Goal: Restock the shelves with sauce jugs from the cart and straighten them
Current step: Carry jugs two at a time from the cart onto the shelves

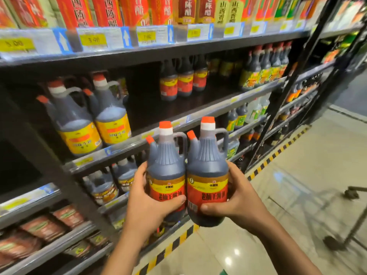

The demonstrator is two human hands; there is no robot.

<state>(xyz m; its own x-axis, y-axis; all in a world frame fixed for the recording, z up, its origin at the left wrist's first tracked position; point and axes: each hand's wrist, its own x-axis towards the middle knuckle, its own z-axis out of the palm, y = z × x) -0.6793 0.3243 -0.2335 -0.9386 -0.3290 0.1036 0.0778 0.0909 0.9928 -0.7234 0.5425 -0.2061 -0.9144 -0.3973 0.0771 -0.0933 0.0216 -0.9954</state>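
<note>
Now 2 sauce jugs (186,175) in both hands (147,203)

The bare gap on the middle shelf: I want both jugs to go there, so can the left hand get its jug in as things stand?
Probably yes. The gap between the yellow-label jugs and the red-label bottles looks open at the front, and the left hand holds its jug just below it.

Both bare forearms are extended forward and upward from the bottom edge of the view. The left hand (148,197) is wrapped around a dark plastic sauce jug with a red-and-yellow label (166,175), thumb laid across the label. The right hand (236,197) is curled around a second matching dark jug (207,175), thumb pressed low on its front.
</note>
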